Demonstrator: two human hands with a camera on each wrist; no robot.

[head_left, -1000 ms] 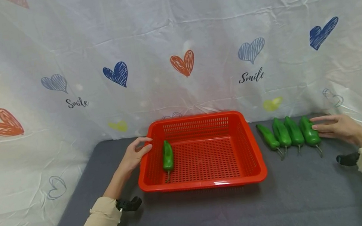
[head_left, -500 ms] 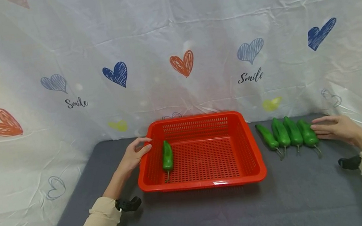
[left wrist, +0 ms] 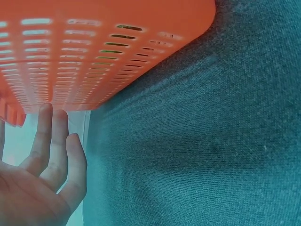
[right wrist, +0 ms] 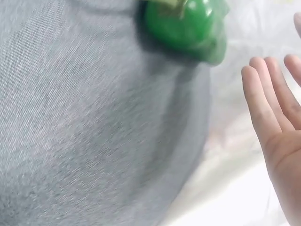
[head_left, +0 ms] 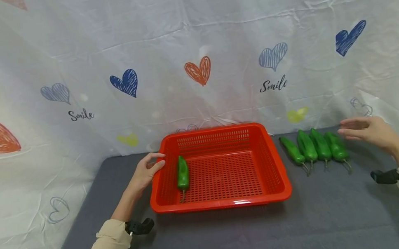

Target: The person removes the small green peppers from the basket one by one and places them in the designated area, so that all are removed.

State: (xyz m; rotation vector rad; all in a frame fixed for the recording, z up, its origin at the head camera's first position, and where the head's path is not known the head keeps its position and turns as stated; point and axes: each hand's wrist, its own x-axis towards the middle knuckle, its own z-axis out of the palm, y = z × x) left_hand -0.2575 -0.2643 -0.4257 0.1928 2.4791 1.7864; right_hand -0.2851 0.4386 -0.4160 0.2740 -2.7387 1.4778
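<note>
A red plastic basket (head_left: pixel 216 203) with slotted walls stands on the table, one green chili pepper (head_left: pixel 183 174) lying inside near its left wall. My left hand (head_left: pixel 142 176) is at the basket's left rim; in the left wrist view its fingers (left wrist: pixel 43 129) extend along the outside of the slotted wall. Several more green peppers (head_left: pixel 308 147) lie side by side to the right of the basket, stems toward me. Just right of the rightmost pepper (head_left: pixel 336 147), my right hand (head_left: pixel 370 132) hovers with fingers extended, holding nothing. The right wrist view shows a space between its fingertips and that pepper (right wrist: pixel 188 28).
Dark grey cloth (head_left: pixel 229 241) covers the table. Behind it hangs a white curtain (head_left: pixel 168 111) printed with hearts and "Smile", close to the basket's back rim. Black bands with small devices (head_left: pixel 140 227) sit on both wrists.
The rightmost pepper slid left against its neighbours beside my right hand. That hand has since lifted and drawn slightly away from it. My left hand stays at the basket rim.
</note>
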